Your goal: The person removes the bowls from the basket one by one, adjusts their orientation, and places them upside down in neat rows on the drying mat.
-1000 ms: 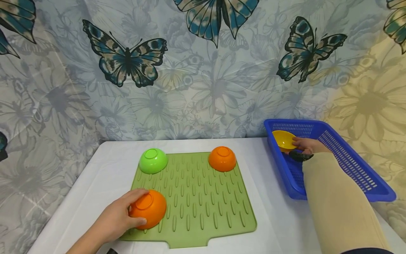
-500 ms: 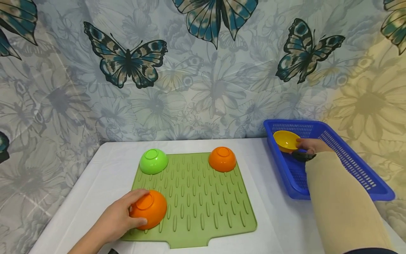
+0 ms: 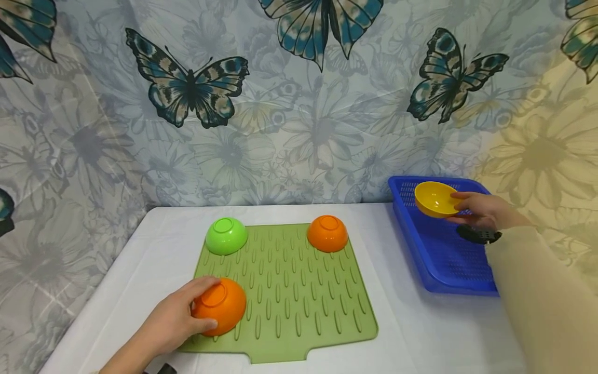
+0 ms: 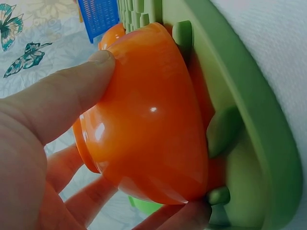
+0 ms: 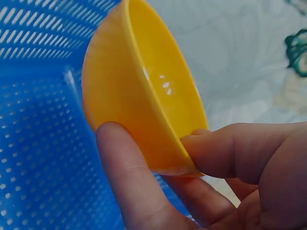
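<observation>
An orange bowl (image 3: 225, 307) stands upside down at the near left corner of a green drying mat (image 3: 299, 311). My left hand (image 3: 173, 317) grips it round the side; in the left wrist view the thumb and fingers (image 4: 93, 196) wrap the bowl (image 4: 148, 115), whose rim is against the mat. At the right, my right hand (image 3: 486, 210) pinches a yellow bowl (image 3: 434, 200) by its rim, mouth upward, over the blue basket (image 3: 460, 259). In the right wrist view the thumb lies at the rim and the fingers support the outside of the yellow bowl (image 5: 117, 96).
An upturned green bowl (image 3: 226, 237) is at the mat's far left corner, a second upturned orange bowl (image 3: 327, 234) at its far right. The mat lies on a white-covered table (image 3: 392, 322). A butterfly-patterned cloth (image 3: 299, 145) hangs behind.
My right hand has lifted the yellow bowl from the basket's far left part, upward and to the right. My left hand stays on the orange bowl.
</observation>
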Motion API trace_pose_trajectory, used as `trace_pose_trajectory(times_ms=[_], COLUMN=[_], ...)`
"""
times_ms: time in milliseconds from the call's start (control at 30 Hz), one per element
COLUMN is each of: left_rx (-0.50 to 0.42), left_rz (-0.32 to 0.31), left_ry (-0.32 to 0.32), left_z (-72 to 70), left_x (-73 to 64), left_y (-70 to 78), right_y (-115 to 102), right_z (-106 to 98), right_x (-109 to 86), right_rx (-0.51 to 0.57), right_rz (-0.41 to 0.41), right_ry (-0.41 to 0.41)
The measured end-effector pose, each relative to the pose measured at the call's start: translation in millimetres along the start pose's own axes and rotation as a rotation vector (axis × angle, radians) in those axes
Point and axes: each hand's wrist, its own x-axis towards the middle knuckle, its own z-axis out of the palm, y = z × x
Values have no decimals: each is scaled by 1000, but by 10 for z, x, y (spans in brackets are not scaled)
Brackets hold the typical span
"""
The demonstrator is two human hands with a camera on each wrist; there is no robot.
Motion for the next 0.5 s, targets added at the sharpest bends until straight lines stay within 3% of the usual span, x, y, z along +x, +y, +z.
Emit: trace_pose_trajectory(times_ms=[100,233,500], left_rx=[-4,-5,-7], left_rz=[-3,-2,-12], left_ry=[-1,-3,-20], left_z=[-4,-4,-11], left_x=[-3,0,0], left_y=[8,12,13], right_y=[10,60,199], right_z=[2,76,490], right_x=[-103,-263,-712], right_rx=[81,113,10], right_rz=[-25,-66,-256], right_ry=[-24,-64,-154])
